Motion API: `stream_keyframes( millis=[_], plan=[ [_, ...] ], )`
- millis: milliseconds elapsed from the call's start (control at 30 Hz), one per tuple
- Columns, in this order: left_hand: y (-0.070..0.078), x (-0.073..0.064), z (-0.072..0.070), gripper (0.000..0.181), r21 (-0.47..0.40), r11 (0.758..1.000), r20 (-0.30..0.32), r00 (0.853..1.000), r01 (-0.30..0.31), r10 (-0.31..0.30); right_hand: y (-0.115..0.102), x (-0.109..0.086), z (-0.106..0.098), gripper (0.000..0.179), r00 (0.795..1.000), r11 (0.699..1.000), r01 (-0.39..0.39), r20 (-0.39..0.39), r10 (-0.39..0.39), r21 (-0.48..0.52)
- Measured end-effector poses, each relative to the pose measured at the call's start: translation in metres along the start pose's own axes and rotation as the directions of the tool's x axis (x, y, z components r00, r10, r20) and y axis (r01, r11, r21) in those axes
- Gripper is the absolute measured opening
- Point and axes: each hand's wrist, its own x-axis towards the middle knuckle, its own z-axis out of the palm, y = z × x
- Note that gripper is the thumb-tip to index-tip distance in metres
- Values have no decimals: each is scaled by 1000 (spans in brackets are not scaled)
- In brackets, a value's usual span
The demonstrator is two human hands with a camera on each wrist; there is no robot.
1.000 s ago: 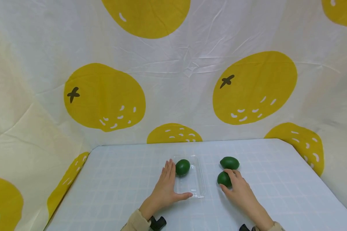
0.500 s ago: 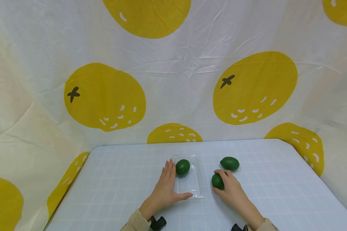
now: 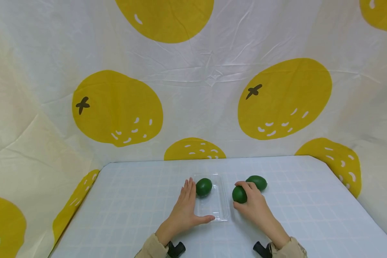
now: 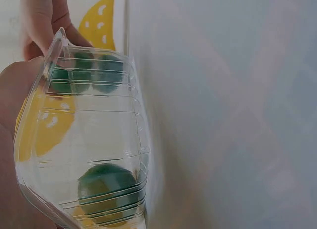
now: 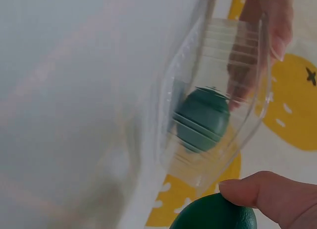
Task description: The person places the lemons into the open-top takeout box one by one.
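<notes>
A clear plastic container (image 3: 214, 210) stands on the table with one green lime (image 3: 204, 187) at its far end. Along its left side lie the straight fingers of my left hand (image 3: 183, 212), the thumb spread across its near edge. Just right of the container, my right hand (image 3: 257, 207) grips a second lime (image 3: 239, 194) between thumb and fingers; this lime (image 5: 214, 215) also shows low in the right wrist view. Behind that hand a third lime (image 3: 259, 182) rests on the table, partly covered. Through the ribbed wall in the left wrist view, the contained lime (image 4: 107, 190) is visible.
A pale checked cloth (image 3: 132, 208) covers the table. Behind and beside it hangs a white curtain (image 3: 200, 104) printed with big yellow fruit. A black wrist camera (image 3: 176, 249) sits at the left sleeve, another camera (image 3: 262, 249) at the right.
My right hand has carried its lime leftward, away from the third lime, then slightly farther from me, up to the container's right side. My left hand and the container have stayed put.
</notes>
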Motion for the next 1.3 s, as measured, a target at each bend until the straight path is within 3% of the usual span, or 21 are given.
stream_keyframes(
  millis=[333,633,800,967,1133,1300],
  plan=[
    [-1,0,1,135,7,1000,1,1000,2,-2,-30,17,-6,54,1000,999,5,8,-5,51],
    [-2,0,-1,134,2,1000,-4,1000,-4,4,-48,27,8,54,995,987,92,34,-97,128],
    [-2,0,-1,133,-3,1000,-11,1000,-22,22,-45,30,18,54,980,969,165,79,-182,184],
    [-1,-2,-2,133,-5,999,-16,999,-37,37,-35,32,28,57,953,946,247,125,-277,211],
    [-1,-2,-1,133,-2,999,-24,999,-44,44,-27,33,37,63,929,932,314,144,-341,180],
    [-2,-2,0,133,2,999,-33,998,-49,49,-24,33,44,65,920,929,343,153,-362,136]
  ],
)
